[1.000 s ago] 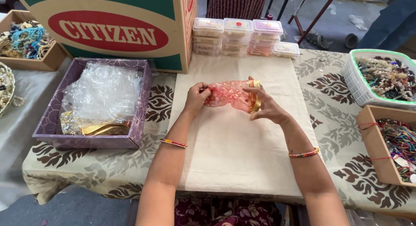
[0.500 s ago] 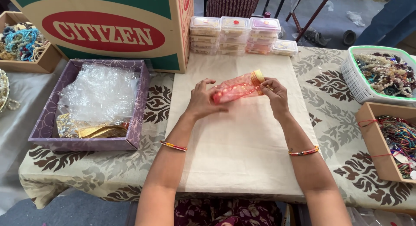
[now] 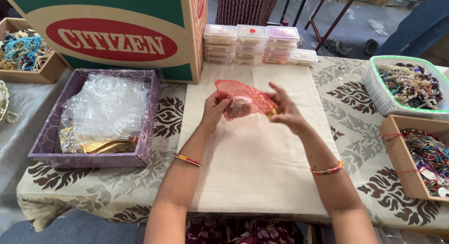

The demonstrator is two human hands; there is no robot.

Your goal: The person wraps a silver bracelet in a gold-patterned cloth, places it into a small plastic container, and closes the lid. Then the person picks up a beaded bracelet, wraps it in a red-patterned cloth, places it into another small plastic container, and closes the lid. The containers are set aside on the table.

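A small red mesh pouch (image 3: 243, 101) with something pale and lumpy inside is held above a cream cloth (image 3: 252, 164) on the table. My left hand (image 3: 214, 109) grips the pouch's left end, fingers closed on the fabric. At the pouch's right end my right hand (image 3: 286, 111) pinches it near a gold-coloured trim, with the other fingers spread upward. Both wrists wear thin coloured bangles.
A purple box (image 3: 47, 141) with clear plastic and gold foil sits at left. Behind it stands a large green cardboard carton (image 3: 140, 10). Stacked clear plastic boxes (image 3: 252, 43) line the cloth's far edge. A white basket (image 3: 381, 99) and a wooden tray (image 3: 397, 155) of beads are at right.
The pouch was stretched flat between both hands; now it is bunched, its top flap raised, and my right hand has opened its fingers while pinching the right end.
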